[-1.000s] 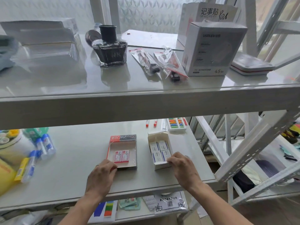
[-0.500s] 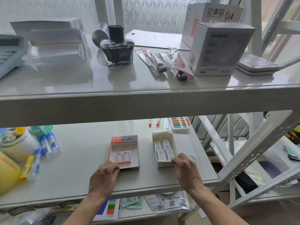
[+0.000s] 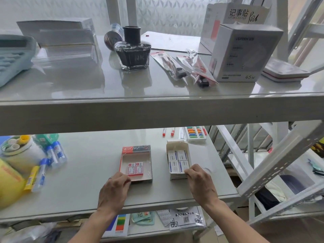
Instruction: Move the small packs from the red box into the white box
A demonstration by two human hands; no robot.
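On the middle shelf lies the open red box with two small red-and-white packs side by side at its near end. To its right stands the open white box, holding several small white packs. My left hand rests at the red box's near left corner, fingers curled against its edge. At the near end of the white box my right hand grips the front wall, its fingertips touching it.
Glue sticks, a white jar and a yellow pack crowd the shelf's left. Pens and a bead toy lie behind the boxes. The upper shelf overhangs with an ink bottle and cartons. A slanted metal bracket stands right.
The view has shifted a little, but both hands stay at the near ends of their boxes. The packs have not moved.
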